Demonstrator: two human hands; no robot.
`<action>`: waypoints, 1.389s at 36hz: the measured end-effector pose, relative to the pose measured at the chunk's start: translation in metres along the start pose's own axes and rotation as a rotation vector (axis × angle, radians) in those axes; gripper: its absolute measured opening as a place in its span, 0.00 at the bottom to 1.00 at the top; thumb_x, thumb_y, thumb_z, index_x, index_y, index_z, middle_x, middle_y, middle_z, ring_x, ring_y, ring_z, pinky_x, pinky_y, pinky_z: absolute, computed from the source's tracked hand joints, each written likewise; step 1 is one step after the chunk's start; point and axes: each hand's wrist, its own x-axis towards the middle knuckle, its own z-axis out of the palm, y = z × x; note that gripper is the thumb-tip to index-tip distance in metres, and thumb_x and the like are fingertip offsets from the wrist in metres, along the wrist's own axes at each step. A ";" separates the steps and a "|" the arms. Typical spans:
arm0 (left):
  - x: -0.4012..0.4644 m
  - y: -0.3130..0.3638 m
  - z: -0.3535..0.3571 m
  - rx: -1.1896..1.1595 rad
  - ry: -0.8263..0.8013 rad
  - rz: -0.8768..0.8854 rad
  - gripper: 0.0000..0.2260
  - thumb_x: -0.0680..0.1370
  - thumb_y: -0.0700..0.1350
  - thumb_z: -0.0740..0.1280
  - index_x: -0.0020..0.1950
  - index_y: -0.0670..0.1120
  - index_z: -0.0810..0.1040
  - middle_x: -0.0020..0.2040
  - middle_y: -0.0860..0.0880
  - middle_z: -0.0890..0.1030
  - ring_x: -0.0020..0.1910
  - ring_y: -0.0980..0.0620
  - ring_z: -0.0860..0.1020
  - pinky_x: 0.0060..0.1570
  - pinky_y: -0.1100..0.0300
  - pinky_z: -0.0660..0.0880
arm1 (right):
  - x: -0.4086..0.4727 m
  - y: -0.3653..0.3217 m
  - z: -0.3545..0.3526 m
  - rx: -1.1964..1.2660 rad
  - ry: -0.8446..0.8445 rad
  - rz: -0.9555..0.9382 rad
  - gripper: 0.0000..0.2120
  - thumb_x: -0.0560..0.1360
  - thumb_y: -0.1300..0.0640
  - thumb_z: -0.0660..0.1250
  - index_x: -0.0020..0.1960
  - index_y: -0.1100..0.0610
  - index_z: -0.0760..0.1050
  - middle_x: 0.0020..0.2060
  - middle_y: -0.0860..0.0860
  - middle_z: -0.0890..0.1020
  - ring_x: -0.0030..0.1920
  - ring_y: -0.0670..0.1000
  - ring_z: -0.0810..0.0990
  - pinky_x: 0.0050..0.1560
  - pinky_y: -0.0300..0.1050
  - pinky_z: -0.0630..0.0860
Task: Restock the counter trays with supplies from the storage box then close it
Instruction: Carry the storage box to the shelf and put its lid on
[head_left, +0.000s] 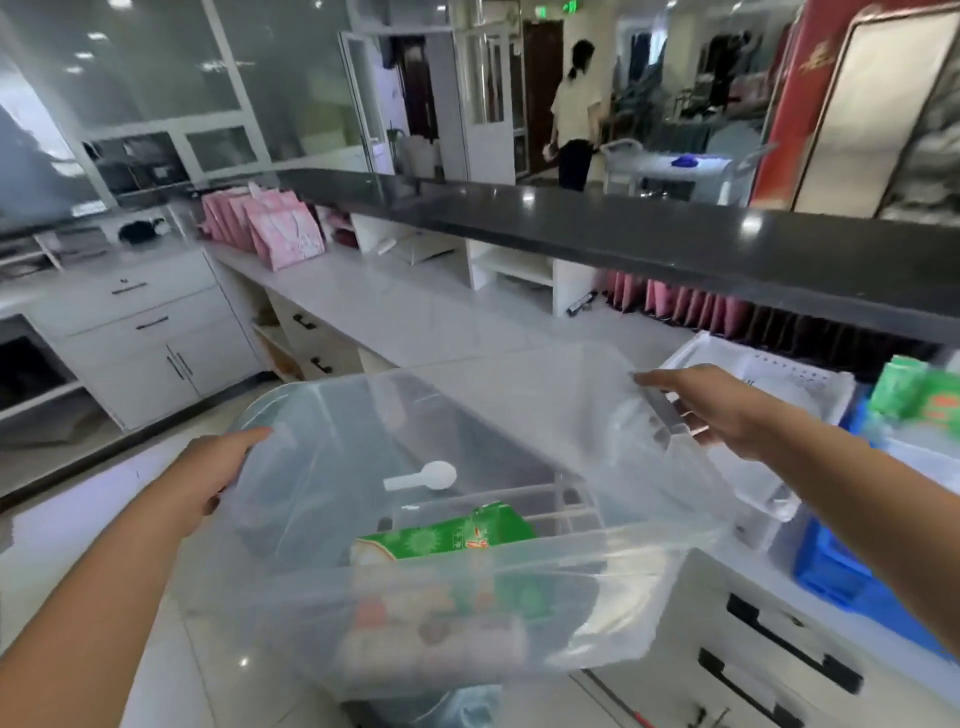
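I observed the clear lid (467, 447) held tilted above the storage box (467, 613), its long axis running left to right. My left hand (218, 467) gripped its left edge; my right hand (711, 410) pinched its right rim.

Items low in the storage box (467, 597) blur behind its cloudy wall; blue crate (841, 577) half hidden by an arm

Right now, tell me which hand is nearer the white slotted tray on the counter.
Right. The right hand grips the clear lid's edge beside the white slotted tray; the left hand holds the lid's opposite side.
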 end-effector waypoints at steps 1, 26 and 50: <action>-0.003 0.010 0.000 -0.005 -0.015 0.016 0.14 0.72 0.55 0.73 0.47 0.45 0.85 0.33 0.47 0.85 0.31 0.45 0.82 0.33 0.58 0.73 | -0.007 -0.003 -0.008 0.013 0.020 -0.006 0.22 0.73 0.43 0.69 0.53 0.62 0.80 0.40 0.60 0.81 0.39 0.58 0.78 0.37 0.45 0.70; 0.020 0.256 0.101 -0.063 -0.411 0.430 0.12 0.77 0.54 0.64 0.44 0.47 0.79 0.33 0.47 0.77 0.29 0.47 0.72 0.30 0.60 0.68 | -0.080 -0.084 -0.144 0.261 0.761 -0.083 0.33 0.61 0.46 0.73 0.61 0.64 0.76 0.53 0.62 0.82 0.50 0.63 0.83 0.55 0.58 0.79; -0.123 0.380 0.393 0.153 -1.041 0.720 0.16 0.72 0.51 0.71 0.54 0.41 0.83 0.52 0.40 0.84 0.44 0.42 0.81 0.43 0.53 0.78 | -0.282 -0.006 -0.250 0.191 1.313 0.311 0.23 0.71 0.51 0.72 0.60 0.64 0.76 0.55 0.63 0.81 0.43 0.59 0.80 0.46 0.52 0.79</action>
